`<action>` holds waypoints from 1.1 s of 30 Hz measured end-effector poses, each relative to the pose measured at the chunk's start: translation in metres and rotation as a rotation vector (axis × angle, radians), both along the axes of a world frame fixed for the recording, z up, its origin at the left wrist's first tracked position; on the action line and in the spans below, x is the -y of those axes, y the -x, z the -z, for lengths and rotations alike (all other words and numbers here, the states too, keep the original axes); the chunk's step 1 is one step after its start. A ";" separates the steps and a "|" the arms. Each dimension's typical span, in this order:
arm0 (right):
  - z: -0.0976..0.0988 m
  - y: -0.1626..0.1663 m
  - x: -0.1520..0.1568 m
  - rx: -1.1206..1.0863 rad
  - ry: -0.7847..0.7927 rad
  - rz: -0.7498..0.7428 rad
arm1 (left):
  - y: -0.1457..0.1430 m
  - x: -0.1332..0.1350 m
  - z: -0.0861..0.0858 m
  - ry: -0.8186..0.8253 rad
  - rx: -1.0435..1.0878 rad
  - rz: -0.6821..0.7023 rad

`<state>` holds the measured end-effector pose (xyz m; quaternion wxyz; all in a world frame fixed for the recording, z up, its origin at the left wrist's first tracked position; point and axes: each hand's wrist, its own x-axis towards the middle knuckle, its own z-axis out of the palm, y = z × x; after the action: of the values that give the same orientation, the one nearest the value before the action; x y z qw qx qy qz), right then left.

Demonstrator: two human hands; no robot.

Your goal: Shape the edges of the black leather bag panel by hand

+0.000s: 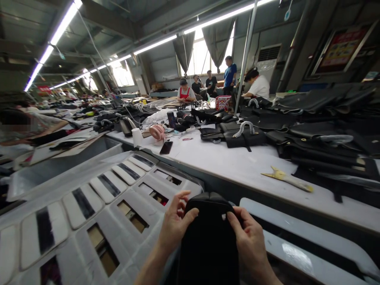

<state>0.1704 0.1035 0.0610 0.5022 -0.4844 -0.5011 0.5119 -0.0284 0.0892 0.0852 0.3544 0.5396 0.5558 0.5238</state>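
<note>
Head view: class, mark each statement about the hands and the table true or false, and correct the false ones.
1. Both hands grip a black bag. True: left hand and right hand hold its top edge.
2. A pink fan stands on the table. True.
3. The phone is in the right hand. False: it lies on the table.
4. The yellow tool rests on the bag. False: it lies on the table, apart.

A black rounded bag piece (208,233) stands upright, low in the foreground.
</note>
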 end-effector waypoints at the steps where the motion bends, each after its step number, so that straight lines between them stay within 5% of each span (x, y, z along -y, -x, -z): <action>1: -0.001 0.001 0.001 -0.011 0.000 -0.009 | 0.003 -0.007 -0.010 -0.049 -0.135 0.034; 7: 0.000 0.003 0.009 0.050 -0.057 0.038 | 0.006 -0.043 -0.050 -0.042 -0.507 0.439; 15: -0.001 0.005 0.008 0.087 -0.049 0.075 | -0.001 -0.043 -0.043 0.045 -0.491 0.442; 19: -0.002 0.005 0.003 0.057 -0.020 -0.027 | 0.016 -0.034 -0.053 0.117 -0.453 0.323; 22: 0.017 -0.007 0.010 0.019 0.050 -0.111 | 0.046 -0.019 -0.065 0.232 -0.280 0.171; 26: 0.047 -0.030 0.043 -0.163 0.368 -0.175 | 0.083 0.010 -0.074 0.272 0.128 -0.176; 29: 0.044 -0.038 0.070 -0.486 0.535 -0.182 | 0.090 0.032 -0.062 0.233 0.386 -0.449; 33: 0.021 -0.037 0.085 -0.622 0.472 -0.016 | 0.079 0.060 -0.021 0.269 0.515 -0.704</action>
<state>0.2073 0.0186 0.0398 0.5010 -0.4042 -0.1971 0.7395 -0.1073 0.0292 0.1059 0.3481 0.1194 0.6622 0.6527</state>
